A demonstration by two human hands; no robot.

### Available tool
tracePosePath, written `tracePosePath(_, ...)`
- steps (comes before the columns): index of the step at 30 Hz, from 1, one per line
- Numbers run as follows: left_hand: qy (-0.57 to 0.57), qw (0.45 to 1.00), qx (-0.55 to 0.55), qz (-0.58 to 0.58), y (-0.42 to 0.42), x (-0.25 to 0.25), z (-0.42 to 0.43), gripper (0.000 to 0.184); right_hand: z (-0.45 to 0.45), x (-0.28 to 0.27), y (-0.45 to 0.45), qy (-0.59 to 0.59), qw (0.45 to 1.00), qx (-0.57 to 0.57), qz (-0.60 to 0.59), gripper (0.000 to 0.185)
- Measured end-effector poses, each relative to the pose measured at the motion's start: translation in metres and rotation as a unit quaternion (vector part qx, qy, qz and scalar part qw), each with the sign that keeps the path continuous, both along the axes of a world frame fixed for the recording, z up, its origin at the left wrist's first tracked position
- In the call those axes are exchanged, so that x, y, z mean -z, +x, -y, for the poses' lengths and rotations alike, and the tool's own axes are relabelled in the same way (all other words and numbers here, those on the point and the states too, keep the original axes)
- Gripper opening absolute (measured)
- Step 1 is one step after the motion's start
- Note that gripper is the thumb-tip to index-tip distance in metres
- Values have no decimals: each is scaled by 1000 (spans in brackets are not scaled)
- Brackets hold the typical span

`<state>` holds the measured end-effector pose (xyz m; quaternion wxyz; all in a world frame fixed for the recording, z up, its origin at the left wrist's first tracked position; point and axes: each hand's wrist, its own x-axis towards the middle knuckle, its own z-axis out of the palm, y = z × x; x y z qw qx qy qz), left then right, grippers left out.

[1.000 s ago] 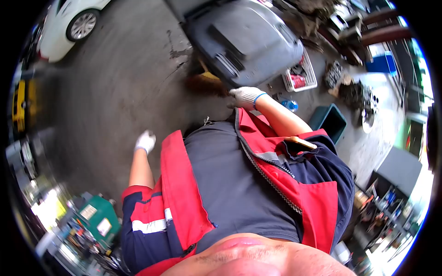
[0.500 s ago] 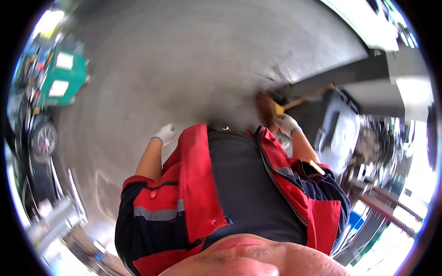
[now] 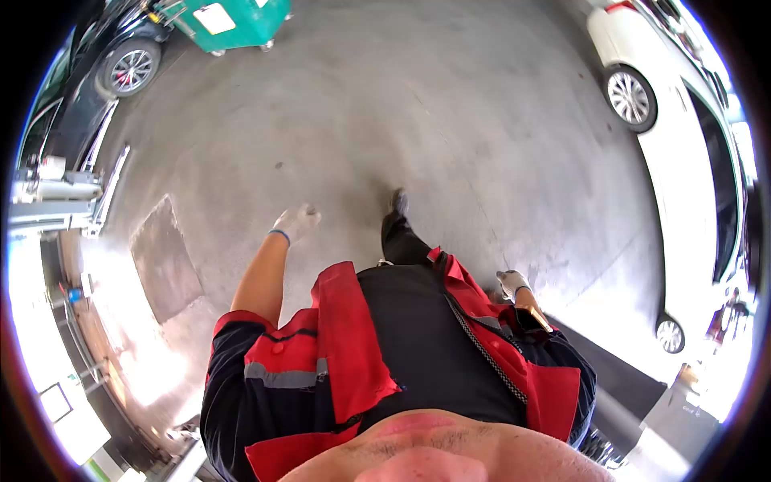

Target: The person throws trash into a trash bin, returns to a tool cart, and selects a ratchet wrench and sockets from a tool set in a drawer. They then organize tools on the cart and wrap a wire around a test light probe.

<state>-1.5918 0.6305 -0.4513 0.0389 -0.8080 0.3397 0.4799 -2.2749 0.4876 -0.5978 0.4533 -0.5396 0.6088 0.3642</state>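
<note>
My left hand [image 3: 298,223], in a pale work glove with a blue cuff edge, hangs over the floor at the left of my body. Its fingers are curled in, and nothing shows in them. On the other side my right hand [image 3: 512,283], also gloved, is low beside the red jacket [image 3: 482,299]. Its fingers look bent, and whatever may be inside them is hidden. Neither hand touches anything around it. One dark shoe [image 3: 398,201] shows ahead on the floor.
Grey concrete floor [image 3: 361,96] stretches ahead. A white car [image 3: 671,153] stands along the right. At the upper left are a green wheeled cabinet [image 3: 241,22] and a dark car's wheel [image 3: 131,69]. Metal lift parts [image 3: 56,210] sit at the left edge.
The view has turned to the right. The dark bin and wooden-handled thing near my right hand have left view; the white car has come in. The green cabinet has shifted upward.
</note>
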Motion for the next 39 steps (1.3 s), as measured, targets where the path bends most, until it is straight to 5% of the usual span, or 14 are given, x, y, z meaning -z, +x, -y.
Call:
tracePosePath(3, 101, 914, 384, 86, 60, 58, -33, 43, 140, 7, 105, -40, 994, -46, 91, 36)
tracePosePath(4, 164, 913, 368, 61, 70, 62, -44, 44, 197, 21, 145, -4, 995, -68, 71, 35)
tracePosePath(5, 201, 976, 69, 52, 87, 101, -92, 51, 242, 29, 188, 37, 995, -84, 44, 34)
tracePosePath(6, 243, 962, -108, 60, 67, 8, -30, 59, 281, 40, 222, 75, 992, -99, 17, 34)
tracePosePath(8, 294, 938, -171, 63, 63, -37, -2, 61, 364, 47, 302, -58, 730, -669, 130, 34)
tracePosePath(10, 267, 931, -245, 46, 66, -11, -40, 54, 424, 58, 379, -129, 763, -619, 135, 36)
tracePosePath(18, 251, 932, -238, -112, 95, 147, -18, 63, 556, 83, 610, -195, 700, -619, 299, 42)
tracePosePath(21, 192, 957, -187, -112, 175, 178, 76, 61, 571, 49, 643, -188, 540, -791, 220, 37)
tracePosePath(22, 175, 970, -132, -106, 212, 187, 118, 61, 579, 4, 660, -115, 744, -634, 176, 38)
tracePosePath(24, 151, 985, -54, -58, 311, 128, 266, 56, 598, -56, 672, -38, 917, -382, 113, 47)
tracePosePath(29, 39, 977, 159, 140, 456, 103, 421, 37, 625, -22, 579, 5, 980, -179, 88, 54)
tracePosePath(31, 4, 986, 23, 164, 473, 17, 509, 39, 621, -28, 563, -28, 989, 135, 61, 55)
tracePosePath(35, -145, 970, -152, 121, 627, 89, 705, 39, 786, 90, 606, 17, 952, -304, -21, 52)
tracePosePath(39, -2, 989, -90, 118, 600, 83, 749, 39, 894, 96, 683, 21, 910, -414, -16, 49)
